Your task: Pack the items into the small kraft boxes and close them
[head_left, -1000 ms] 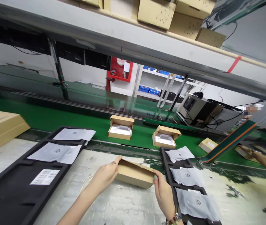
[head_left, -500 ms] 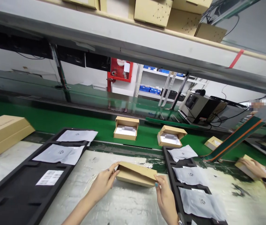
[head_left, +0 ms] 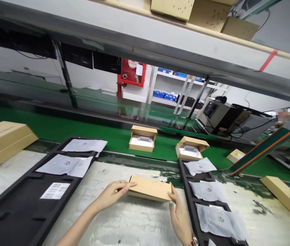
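- Green conveyor belt (head_left: 96, 131): runs across, approx. 9 to 4 o'clock.
- Blk compartmented tray (head_left: 17, 198): 8 o'clock, w/ 2 grey pouches (head_left: 67, 165).
- 2nd blk tray (head_left: 200, 176): approx. 4 o'clock.
- Cardboard box (head_left: 151, 186): 6 o'clock, betw. both hands, lid down.
- L hand (head_left: 110, 195): box's 9 o'clock, fingers outstretched, touching lid.
- R hand (head_left: 179, 215): box's 4 o'clock, fingers gripping box's R end.

Left of the held box (head_left: 150, 186): one tray (head_left: 14, 196), two pouches (head_left: 65, 165), one label sheet (head_left: 55, 190). Right of it: one tray (head_left: 203, 177), three whole pouches (head_left: 207, 191). Beyond it: two boxes with raised lids (head_left: 141, 147). On it: two hands (head_left: 114, 195).
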Tool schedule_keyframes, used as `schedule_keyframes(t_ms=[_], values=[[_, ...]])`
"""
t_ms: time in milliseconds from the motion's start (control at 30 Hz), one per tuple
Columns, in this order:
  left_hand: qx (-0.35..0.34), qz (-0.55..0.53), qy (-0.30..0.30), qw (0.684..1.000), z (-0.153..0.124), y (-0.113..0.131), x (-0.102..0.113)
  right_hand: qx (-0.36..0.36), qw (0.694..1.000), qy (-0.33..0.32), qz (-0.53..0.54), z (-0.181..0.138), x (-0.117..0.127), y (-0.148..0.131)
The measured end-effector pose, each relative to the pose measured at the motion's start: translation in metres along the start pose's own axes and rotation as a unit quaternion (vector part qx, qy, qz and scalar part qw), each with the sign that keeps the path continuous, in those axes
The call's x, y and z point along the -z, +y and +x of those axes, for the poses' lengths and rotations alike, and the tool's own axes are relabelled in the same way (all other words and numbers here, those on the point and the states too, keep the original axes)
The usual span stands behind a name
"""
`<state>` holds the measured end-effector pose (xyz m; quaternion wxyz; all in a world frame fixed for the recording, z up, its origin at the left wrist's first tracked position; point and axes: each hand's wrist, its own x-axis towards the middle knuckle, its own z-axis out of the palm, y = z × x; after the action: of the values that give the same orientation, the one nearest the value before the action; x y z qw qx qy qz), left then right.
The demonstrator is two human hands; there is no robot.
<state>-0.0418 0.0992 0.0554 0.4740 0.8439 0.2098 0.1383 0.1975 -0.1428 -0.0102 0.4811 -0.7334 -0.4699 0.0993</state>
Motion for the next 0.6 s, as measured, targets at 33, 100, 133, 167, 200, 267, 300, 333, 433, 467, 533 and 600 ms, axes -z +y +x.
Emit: schedule_keyframes(t_ms=[33, 100, 133, 167, 200, 267, 300, 333, 433, 467, 533, 600], values=[[-0.003, -0.029, 0.024, 0.999, 0.002, -0.003, -0.005, -0.017, 0.999, 0.016, 0.028, 0.002, -0.001, -0.002], [-0.007, -0.115, 0.077, 0.99, 0.008, -0.007, -0.011, -0.045, 0.994, 0.042, 0.091, 0.008, -0.003, -0.008], [-0.006, -0.165, 0.082, 0.983, 0.01, -0.009, -0.013, -0.055, 0.989, 0.048, 0.125, 0.011, -0.003, -0.011], [-0.002, -0.213, 0.063, 0.975, 0.011, -0.011, -0.012, -0.063, 0.985, 0.047, 0.156, 0.013, -0.004, -0.014], [0.004, -0.249, 0.022, 0.968, 0.012, -0.012, -0.01, -0.068, 0.98, 0.041, 0.181, 0.015, -0.004, -0.016], [0.011, -0.276, -0.074, 0.958, 0.013, -0.014, -0.004, -0.076, 0.978, 0.016, 0.195, 0.017, -0.003, -0.02], [0.009, -0.27, -0.104, 0.957, 0.014, -0.015, -0.001, -0.078, 0.979, 0.002, 0.186, 0.018, -0.002, -0.021], [0.005, -0.26, -0.116, 0.959, 0.015, -0.015, 0.002, -0.08, 0.982, -0.01, 0.173, 0.018, -0.001, -0.023], [-0.007, -0.233, -0.087, 0.968, 0.011, -0.011, -0.002, -0.074, 0.986, -0.021, 0.151, 0.015, 0.005, -0.025], [-0.009, -0.221, -0.068, 0.973, 0.006, -0.007, -0.006, -0.063, 0.986, -0.021, 0.15, 0.013, 0.007, -0.024], [-0.018, -0.167, -0.036, 0.985, -0.017, 0.002, -0.012, -0.013, 0.99, -0.027, 0.139, 0.003, 0.008, -0.016], [-0.016, -0.067, -0.025, 0.997, -0.05, 0.008, -0.009, 0.072, 0.992, -0.031, 0.102, -0.011, 0.002, 0.0]])
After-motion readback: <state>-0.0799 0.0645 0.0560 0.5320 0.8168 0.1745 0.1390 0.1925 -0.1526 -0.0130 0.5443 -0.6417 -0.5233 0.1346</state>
